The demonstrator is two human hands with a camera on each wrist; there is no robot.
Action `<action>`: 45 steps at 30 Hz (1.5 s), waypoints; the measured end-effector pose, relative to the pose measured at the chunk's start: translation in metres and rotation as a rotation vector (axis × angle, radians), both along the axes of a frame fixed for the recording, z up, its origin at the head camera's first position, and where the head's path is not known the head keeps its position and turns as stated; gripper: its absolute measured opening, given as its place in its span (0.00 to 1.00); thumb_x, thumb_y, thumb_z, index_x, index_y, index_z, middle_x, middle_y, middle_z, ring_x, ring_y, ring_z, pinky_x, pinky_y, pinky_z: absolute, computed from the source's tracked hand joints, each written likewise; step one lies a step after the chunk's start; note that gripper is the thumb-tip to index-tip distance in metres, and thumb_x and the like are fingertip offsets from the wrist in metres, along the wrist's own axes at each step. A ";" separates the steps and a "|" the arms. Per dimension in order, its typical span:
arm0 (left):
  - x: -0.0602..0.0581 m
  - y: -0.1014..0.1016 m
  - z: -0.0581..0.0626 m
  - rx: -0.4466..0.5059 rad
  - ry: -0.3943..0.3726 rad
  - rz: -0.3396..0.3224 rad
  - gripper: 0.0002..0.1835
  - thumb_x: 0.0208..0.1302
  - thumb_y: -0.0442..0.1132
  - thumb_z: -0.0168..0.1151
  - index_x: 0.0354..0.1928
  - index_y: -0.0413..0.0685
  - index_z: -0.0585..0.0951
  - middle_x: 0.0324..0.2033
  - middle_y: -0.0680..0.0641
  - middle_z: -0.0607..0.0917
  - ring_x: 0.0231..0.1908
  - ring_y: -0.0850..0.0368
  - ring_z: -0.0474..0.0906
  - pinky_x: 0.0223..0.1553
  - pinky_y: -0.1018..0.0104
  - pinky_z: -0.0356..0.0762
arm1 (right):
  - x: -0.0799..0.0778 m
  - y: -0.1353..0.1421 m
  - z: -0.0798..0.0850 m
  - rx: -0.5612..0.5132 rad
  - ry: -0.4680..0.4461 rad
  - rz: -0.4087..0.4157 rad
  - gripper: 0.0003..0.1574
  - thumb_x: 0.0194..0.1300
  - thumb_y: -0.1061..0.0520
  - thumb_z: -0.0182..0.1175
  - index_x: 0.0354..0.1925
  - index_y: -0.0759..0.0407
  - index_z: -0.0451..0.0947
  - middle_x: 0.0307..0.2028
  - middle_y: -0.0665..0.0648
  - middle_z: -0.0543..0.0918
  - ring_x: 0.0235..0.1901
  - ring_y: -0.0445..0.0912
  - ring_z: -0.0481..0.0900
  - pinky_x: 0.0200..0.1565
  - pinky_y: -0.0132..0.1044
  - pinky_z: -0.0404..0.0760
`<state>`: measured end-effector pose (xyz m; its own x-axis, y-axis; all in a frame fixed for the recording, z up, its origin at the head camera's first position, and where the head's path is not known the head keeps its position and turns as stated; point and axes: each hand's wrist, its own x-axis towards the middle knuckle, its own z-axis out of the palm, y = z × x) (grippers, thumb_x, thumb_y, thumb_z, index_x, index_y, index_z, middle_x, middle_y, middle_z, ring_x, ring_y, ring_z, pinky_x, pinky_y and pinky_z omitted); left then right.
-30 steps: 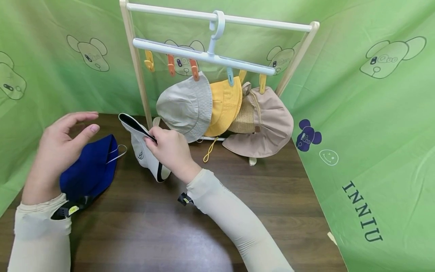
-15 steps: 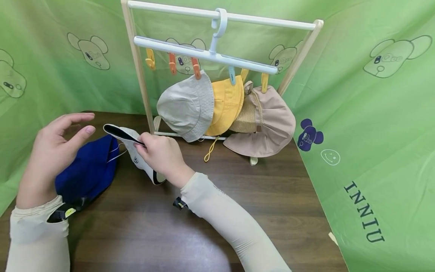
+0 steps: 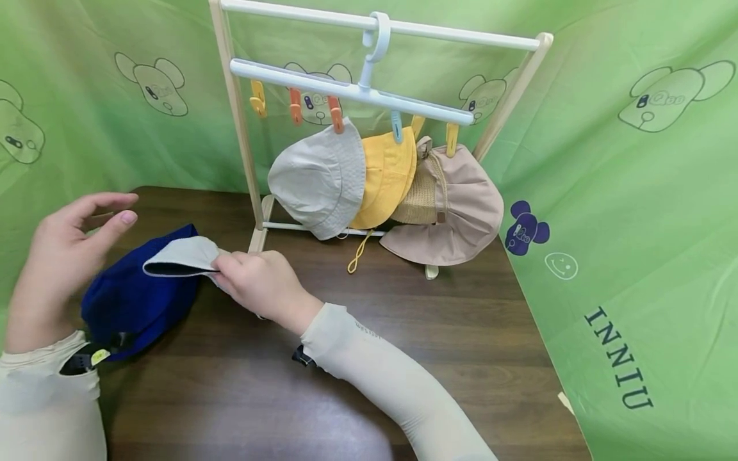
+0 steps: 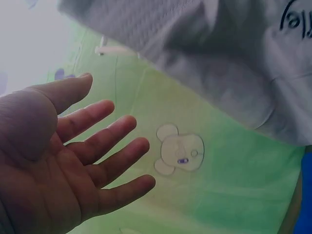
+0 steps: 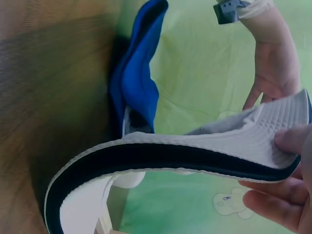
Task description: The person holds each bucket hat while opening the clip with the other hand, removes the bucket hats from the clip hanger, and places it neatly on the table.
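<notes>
My right hand [image 3: 268, 282] pinches the brim of a pale grey hat [image 3: 181, 253] with a black inner edge, thumb on one side and fingers on the other. In the right wrist view the hat's brim [image 5: 195, 156] curves away from the fingers, showing its black band. Dark lettering marks the hat's cloth [image 4: 239, 73] in the left wrist view. The left hand [image 3: 66, 256] hovers at the left, fingers loosely spread and holding nothing. Below it a dark blue hat [image 3: 144, 310] lies on the wooden table [image 3: 277, 397], partly covered by the grey hat in the head view.
Behind stands a wooden rack [image 3: 236, 115] carrying a pale blue hanger [image 3: 346, 91]. Its clips hold a light grey bucket hat [image 3: 317, 179], a yellow hat [image 3: 386, 173] and a beige-pink sun hat [image 3: 473, 198]. A yellow clip [image 3: 258, 99] hangs free at left. Green printed cloth [image 3: 623, 211] surrounds the table.
My right hand has carried the grey hat left and turned it, so it now overlaps the blue hat. My left hand has drifted left, still spread.
</notes>
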<state>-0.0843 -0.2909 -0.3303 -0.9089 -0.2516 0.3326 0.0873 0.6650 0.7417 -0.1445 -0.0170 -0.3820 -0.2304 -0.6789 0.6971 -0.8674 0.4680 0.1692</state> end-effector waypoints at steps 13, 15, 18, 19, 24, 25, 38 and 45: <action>-0.006 -0.025 -0.007 0.024 0.034 -0.018 0.17 0.74 0.45 0.63 0.62 0.54 0.84 0.43 0.79 0.81 0.38 0.86 0.77 0.37 0.90 0.68 | 0.004 0.014 -0.016 0.167 0.064 0.136 0.09 0.74 0.50 0.56 0.39 0.47 0.82 0.34 0.40 0.87 0.33 0.35 0.86 0.34 0.29 0.82; -0.005 -0.025 -0.008 0.013 0.030 -0.012 0.17 0.74 0.45 0.63 0.61 0.54 0.84 0.43 0.79 0.80 0.38 0.86 0.77 0.37 0.90 0.67 | 0.005 0.015 -0.019 0.200 0.080 0.157 0.10 0.75 0.51 0.54 0.39 0.47 0.82 0.34 0.39 0.86 0.33 0.36 0.85 0.34 0.29 0.81; -0.003 -0.026 -0.009 -0.015 0.019 -0.001 0.17 0.74 0.46 0.63 0.61 0.55 0.84 0.43 0.80 0.79 0.38 0.86 0.76 0.36 0.89 0.67 | 0.008 0.017 -0.023 0.233 0.086 0.174 0.11 0.76 0.51 0.52 0.39 0.47 0.81 0.32 0.39 0.85 0.31 0.36 0.85 0.31 0.31 0.80; -0.003 -0.026 -0.010 -0.020 0.015 0.001 0.17 0.74 0.47 0.63 0.61 0.55 0.84 0.42 0.81 0.79 0.38 0.86 0.76 0.36 0.89 0.67 | 0.009 0.017 -0.024 0.240 0.086 0.178 0.12 0.76 0.51 0.51 0.38 0.47 0.81 0.32 0.39 0.85 0.31 0.37 0.85 0.31 0.31 0.80; -0.003 -0.026 -0.010 -0.020 0.019 -0.003 0.17 0.74 0.47 0.62 0.61 0.54 0.84 0.42 0.81 0.79 0.38 0.87 0.75 0.37 0.90 0.67 | 0.011 0.022 -0.028 0.250 0.097 0.211 0.12 0.76 0.51 0.52 0.37 0.46 0.81 0.31 0.38 0.84 0.29 0.36 0.85 0.27 0.32 0.79; -0.003 -0.026 -0.009 -0.014 0.025 -0.005 0.17 0.74 0.46 0.62 0.61 0.54 0.84 0.43 0.81 0.79 0.39 0.87 0.75 0.37 0.90 0.67 | 0.012 0.024 -0.028 0.257 0.100 0.224 0.12 0.76 0.52 0.52 0.37 0.46 0.81 0.30 0.38 0.84 0.28 0.36 0.84 0.27 0.32 0.78; -0.005 -0.027 -0.010 0.026 0.064 -0.015 0.16 0.73 0.44 0.64 0.59 0.53 0.85 0.43 0.80 0.81 0.39 0.87 0.77 0.38 0.91 0.67 | 0.019 0.031 -0.041 0.553 0.100 0.314 0.15 0.75 0.60 0.46 0.36 0.44 0.77 0.30 0.42 0.80 0.29 0.39 0.82 0.27 0.34 0.77; -0.004 -0.025 -0.009 0.013 0.029 -0.026 0.16 0.74 0.45 0.63 0.60 0.53 0.84 0.43 0.80 0.80 0.39 0.87 0.76 0.38 0.91 0.67 | 0.020 0.036 -0.043 0.662 0.105 0.288 0.15 0.73 0.60 0.48 0.34 0.42 0.77 0.29 0.40 0.81 0.28 0.38 0.81 0.27 0.34 0.77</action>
